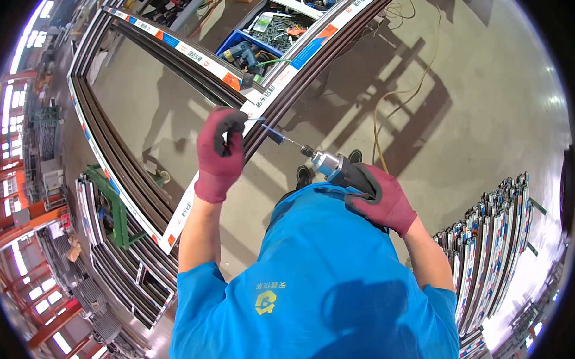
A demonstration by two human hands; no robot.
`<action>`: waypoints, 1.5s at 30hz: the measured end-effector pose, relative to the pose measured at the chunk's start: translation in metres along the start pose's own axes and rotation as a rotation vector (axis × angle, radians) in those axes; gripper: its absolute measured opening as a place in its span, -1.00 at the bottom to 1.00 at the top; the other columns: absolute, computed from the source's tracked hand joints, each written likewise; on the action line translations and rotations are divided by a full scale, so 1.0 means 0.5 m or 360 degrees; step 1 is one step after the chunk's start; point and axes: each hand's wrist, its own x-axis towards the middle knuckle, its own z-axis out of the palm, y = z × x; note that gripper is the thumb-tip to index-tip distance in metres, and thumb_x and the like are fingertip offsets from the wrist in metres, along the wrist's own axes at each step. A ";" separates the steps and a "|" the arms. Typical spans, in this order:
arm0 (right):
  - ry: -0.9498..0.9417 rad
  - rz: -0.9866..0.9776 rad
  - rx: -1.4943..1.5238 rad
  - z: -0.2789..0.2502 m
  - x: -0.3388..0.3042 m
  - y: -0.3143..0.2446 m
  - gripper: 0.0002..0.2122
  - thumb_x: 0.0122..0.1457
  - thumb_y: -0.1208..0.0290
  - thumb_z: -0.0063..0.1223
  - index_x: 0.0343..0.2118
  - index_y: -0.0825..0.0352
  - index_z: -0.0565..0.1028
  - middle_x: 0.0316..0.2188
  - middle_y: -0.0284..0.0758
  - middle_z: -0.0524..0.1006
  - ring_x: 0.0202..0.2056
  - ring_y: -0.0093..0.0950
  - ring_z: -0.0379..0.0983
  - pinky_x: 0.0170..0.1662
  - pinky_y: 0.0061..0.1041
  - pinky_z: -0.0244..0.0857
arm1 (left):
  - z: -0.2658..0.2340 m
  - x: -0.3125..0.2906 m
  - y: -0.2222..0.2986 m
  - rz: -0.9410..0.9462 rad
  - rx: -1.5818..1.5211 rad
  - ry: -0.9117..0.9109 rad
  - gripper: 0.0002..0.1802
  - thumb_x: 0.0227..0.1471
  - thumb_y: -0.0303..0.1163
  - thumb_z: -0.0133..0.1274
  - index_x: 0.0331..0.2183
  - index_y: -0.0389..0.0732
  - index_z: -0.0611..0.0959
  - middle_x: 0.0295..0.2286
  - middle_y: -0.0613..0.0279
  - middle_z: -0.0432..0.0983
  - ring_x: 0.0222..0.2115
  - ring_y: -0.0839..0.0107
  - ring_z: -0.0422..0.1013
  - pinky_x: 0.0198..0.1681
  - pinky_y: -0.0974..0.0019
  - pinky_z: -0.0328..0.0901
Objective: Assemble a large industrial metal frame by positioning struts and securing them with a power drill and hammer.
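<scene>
My right hand (382, 198), in a maroon glove with dark fingers, is closed round a power drill (327, 162) with a silver gear housing. The drill's long thin bit (294, 142) points up and left, with blue near its tip, close to the edge of stacked dark metal frames (274, 116). My left hand (222, 152), gloved alike, is raised beside the frames' corner with thumb and forefinger pinched together. A thin blue strip (256, 119) juts from those fingertips toward the frame. What lies between the fingers is mostly hidden.
Beyond the frame, a blue bin (232, 43) holds a second drill (242, 54), near a heap of screws (277, 32). A cable (401, 95) trails over the floor. Upright profiles (488, 243) stand at right; a green stand (118, 211) and more frames are at left.
</scene>
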 end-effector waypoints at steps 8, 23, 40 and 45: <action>0.0159 0.0174 0.0028 0.033 -0.005 0.036 -0.36 0.01 0.33 0.37 0.19 0.43 0.46 -0.04 -0.03 0.63 0.00 -0.21 0.62 0.08 -0.31 0.45 | -0.086 0.077 -0.099 -0.0660 -0.0014 -0.0569 -0.73 0.21 -0.69 -0.17 -0.25 -0.35 0.65 -0.38 0.28 0.47 -0.43 0.55 0.37 -0.36 0.47 0.30; 0.0293 0.0318 0.0032 0.107 0.004 0.034 -0.36 0.06 0.19 0.35 0.21 0.34 0.46 0.05 -0.01 0.57 0.08 -0.04 0.53 0.17 -0.19 0.39 | 0.119 0.289 -0.304 -0.0694 0.1045 -0.1856 0.13 0.17 0.62 -0.34 -0.01 -0.37 0.60 -0.08 -0.21 0.62 0.02 -0.02 0.52 0.18 0.11 0.28; 0.0313 0.0190 -0.0090 0.151 0.033 0.073 -0.38 0.08 0.07 0.31 0.17 0.27 0.46 0.03 -0.01 0.56 0.07 0.02 0.49 0.18 -0.10 0.36 | 0.089 0.277 -0.403 0.0224 0.1099 -0.1877 -0.45 0.47 -0.06 -0.32 0.18 -0.24 0.48 0.02 -0.27 0.50 0.10 -0.12 0.42 0.25 0.07 0.25; 0.0286 0.0168 -0.0046 0.154 0.038 0.082 -0.39 0.08 0.07 0.31 0.16 0.27 0.46 0.00 -0.02 0.57 0.03 0.01 0.52 0.14 -0.11 0.39 | 0.111 0.276 -0.373 0.0027 0.1233 -0.1935 -0.52 0.44 -0.33 -0.29 0.30 -0.15 0.35 0.02 -0.21 0.50 0.08 -0.14 0.42 0.23 0.06 0.28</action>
